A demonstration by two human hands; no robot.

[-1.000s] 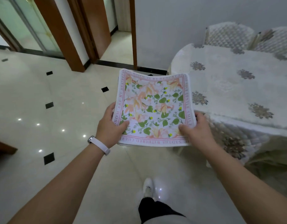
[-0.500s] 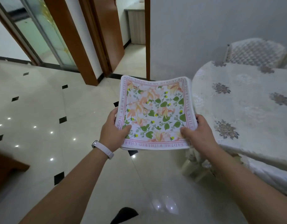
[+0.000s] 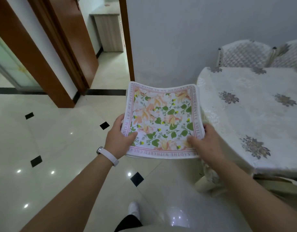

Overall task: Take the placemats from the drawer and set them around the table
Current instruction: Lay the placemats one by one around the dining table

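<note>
placemats (image 3: 162, 121) gripped in left hand (image 3: 118, 139), right hand (image 3: 204, 142)

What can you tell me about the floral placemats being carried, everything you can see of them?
The placemats look like a thin stack of square cloth, white with peach flowers, green leaves, small yellow buds and a pink border of printed words. Layered edges show at the near side; the count is unclear. Held roughly flat in the air, sagging in the middle, far corners curling up. The left hand and right hand grip the near corners, thumbs on top. They sit just left of the covered table, not resting on it.
</note>
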